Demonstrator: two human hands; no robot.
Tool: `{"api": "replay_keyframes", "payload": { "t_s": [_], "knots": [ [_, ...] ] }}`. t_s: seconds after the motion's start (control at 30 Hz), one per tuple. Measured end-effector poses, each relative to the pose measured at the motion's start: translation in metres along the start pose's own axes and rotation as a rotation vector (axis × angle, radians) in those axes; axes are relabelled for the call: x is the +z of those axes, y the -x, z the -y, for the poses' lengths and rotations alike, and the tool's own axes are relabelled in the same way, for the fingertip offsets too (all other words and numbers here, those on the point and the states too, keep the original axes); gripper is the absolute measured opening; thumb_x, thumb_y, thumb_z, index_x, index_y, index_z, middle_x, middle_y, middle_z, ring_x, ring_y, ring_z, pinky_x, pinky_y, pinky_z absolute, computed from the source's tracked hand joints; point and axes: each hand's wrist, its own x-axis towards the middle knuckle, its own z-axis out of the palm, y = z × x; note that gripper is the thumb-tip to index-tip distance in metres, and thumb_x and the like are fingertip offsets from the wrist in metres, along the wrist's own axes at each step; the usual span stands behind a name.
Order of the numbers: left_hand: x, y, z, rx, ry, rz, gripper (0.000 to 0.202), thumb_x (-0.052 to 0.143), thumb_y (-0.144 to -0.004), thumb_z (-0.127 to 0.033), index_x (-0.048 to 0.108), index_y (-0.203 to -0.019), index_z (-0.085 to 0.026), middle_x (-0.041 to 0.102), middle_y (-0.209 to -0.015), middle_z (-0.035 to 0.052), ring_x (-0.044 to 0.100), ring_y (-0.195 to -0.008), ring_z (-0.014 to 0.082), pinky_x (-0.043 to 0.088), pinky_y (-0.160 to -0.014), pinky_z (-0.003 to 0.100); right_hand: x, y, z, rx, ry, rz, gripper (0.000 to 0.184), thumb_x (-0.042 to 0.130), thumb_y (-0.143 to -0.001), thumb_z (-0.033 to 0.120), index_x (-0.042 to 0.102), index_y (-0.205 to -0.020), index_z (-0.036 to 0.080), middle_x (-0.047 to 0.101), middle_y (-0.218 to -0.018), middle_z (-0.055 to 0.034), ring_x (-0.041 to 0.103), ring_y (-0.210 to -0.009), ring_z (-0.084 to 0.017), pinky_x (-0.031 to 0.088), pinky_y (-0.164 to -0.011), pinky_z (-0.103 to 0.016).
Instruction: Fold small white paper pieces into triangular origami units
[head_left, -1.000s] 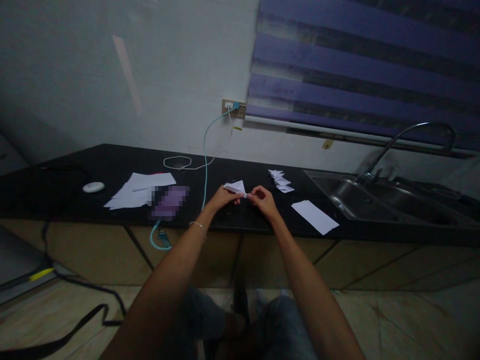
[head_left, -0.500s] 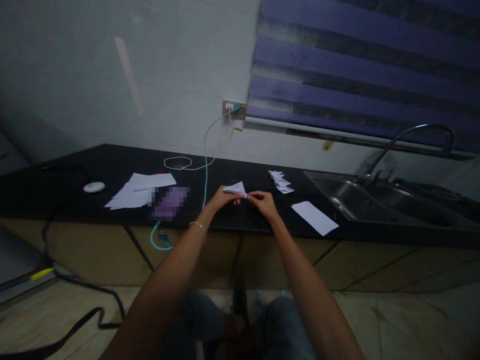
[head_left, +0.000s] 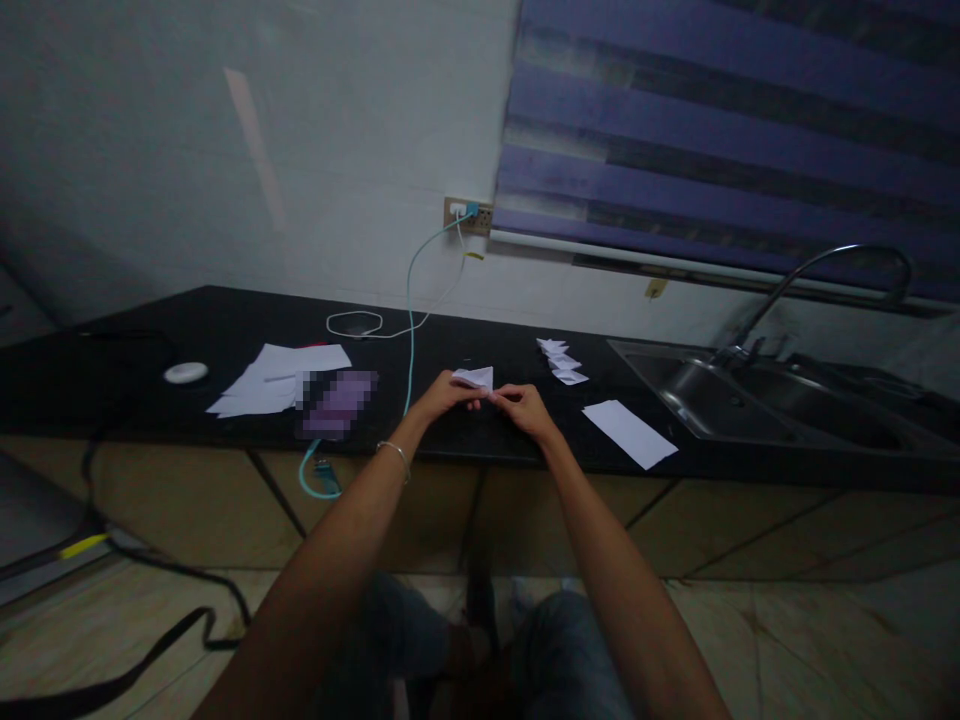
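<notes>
- A black counter (head_left: 491, 435) fronts a pale wall (head_left: 360, 120).
- Over it, your left hand (head_left: 441, 394) pinches the folded paper (head_left: 478, 377); your right hand (head_left: 526, 408) nips its corner between closed fingertips.
- Left: a teal cable (head_left: 411, 340), a pixelated purple object (head_left: 341, 403), white sheets (head_left: 255, 387).
- Right: small folded pieces (head_left: 562, 364), a rectangular paper stack (head_left: 631, 434), the sink (head_left: 716, 408).
- The counter's front edge passes beneath your forearms (head_left: 364, 530).

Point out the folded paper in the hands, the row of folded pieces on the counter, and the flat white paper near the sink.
Held paper (head_left: 480, 378): head view, on its raised face.
Folded pieces (head_left: 564, 363): head view, mid-row.
Flat paper (head_left: 630, 435): head view, top face.
</notes>
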Motion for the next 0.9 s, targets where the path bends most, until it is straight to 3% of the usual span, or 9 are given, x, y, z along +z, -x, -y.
{"api": "replay_keyframes", "payload": {
  "t_s": [0.13,0.37,0.57,0.73,0.9],
  "knots": [
    [-0.001,-0.001,-0.002,0.013,-0.019,0.048,0.034,0.072,-0.076,-0.042,0.073,-0.075,-0.008,0.067,-0.062,0.0064,0.058,-0.054,0.0110,0.045,-0.057,0.022,-0.001,-0.001,-0.002,-0.028,-0.007,0.011,0.034,0.065,-0.078,0.047,0.073,-0.078,0.014,0.066,-0.067,-0.0034,0.055,-0.062,-0.015,0.040,-0.058,-0.025],
    [0.000,0.000,-0.007,0.055,-0.054,-0.063,0.043,0.060,-0.082,-0.051,0.068,-0.071,-0.010,0.065,-0.061,0.0047,0.053,-0.052,0.0094,0.040,-0.055,0.021,-0.001,-0.005,-0.009,0.054,-0.025,-0.101,0.028,0.066,-0.074,0.041,0.067,-0.071,0.014,0.059,-0.058,-0.0008,0.051,-0.053,-0.013,0.038,-0.053,-0.025],
    [-0.002,-0.003,-0.002,0.058,-0.142,-0.146,0.047,0.056,-0.083,-0.054,0.066,-0.067,-0.012,0.061,-0.055,0.0029,0.051,-0.050,0.0102,0.038,-0.054,0.022,0.002,-0.004,-0.006,0.058,-0.001,-0.012,0.027,0.063,-0.075,0.039,0.064,-0.065,0.015,0.054,-0.054,0.0014,0.047,-0.051,-0.012,0.035,-0.052,-0.024],
    [-0.003,-0.005,0.003,0.084,-0.175,-0.146,0.050,0.055,-0.082,-0.058,0.061,-0.062,-0.013,0.059,-0.055,0.0020,0.051,-0.052,0.0102,0.038,-0.055,0.022,0.001,-0.003,-0.003,0.068,-0.051,0.088,0.027,0.063,-0.075,0.038,0.064,-0.064,0.014,0.055,-0.055,0.0013,0.048,-0.052,-0.012,0.035,-0.053,-0.024],
    [-0.003,-0.006,0.006,0.021,-0.057,-0.171,0.050,0.050,-0.083,-0.062,0.059,-0.074,-0.014,0.058,-0.059,0.0006,0.049,-0.052,0.0095,0.034,-0.048,0.020,-0.002,-0.003,-0.002,0.068,-0.097,0.175,0.040,0.056,-0.083,0.047,0.070,-0.069,0.012,0.064,-0.064,-0.0047,0.054,-0.058,-0.013,0.037,-0.055,-0.024]
  ]
}}
